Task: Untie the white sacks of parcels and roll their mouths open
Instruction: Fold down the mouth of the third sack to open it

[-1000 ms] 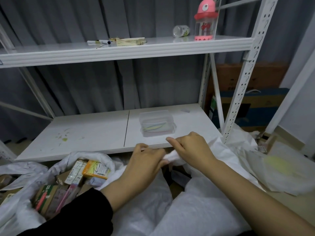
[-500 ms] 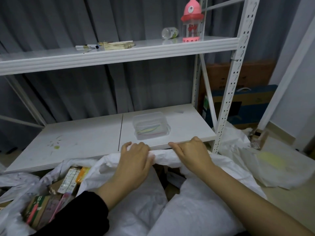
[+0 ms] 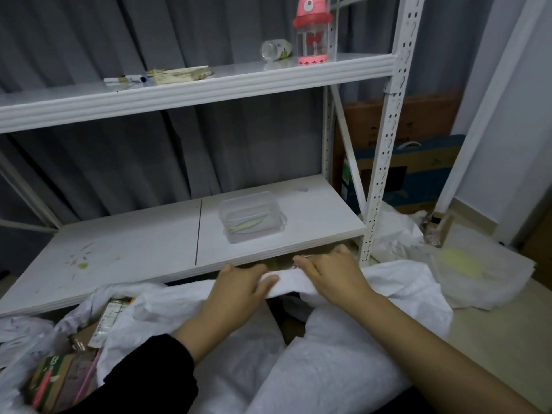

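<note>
A white woven sack lies in front of me with its mouth partly open, dark parcels showing inside. My left hand and my right hand both grip the far rim of the sack's mouth, which is folded into a thick white band between them. A second white sack at the left stands open, with several boxed parcels showing in it.
A white metal rack stands just behind the sacks; its lower shelf holds a clear plastic box. The upper shelf bears a pink bottle. A rack post rises at right. Flat white sacks lie on the floor at right.
Both hands have moved forward and slightly apart along the sack's rim, and the rim is now folded over into a band between them. The view has shifted a little.
</note>
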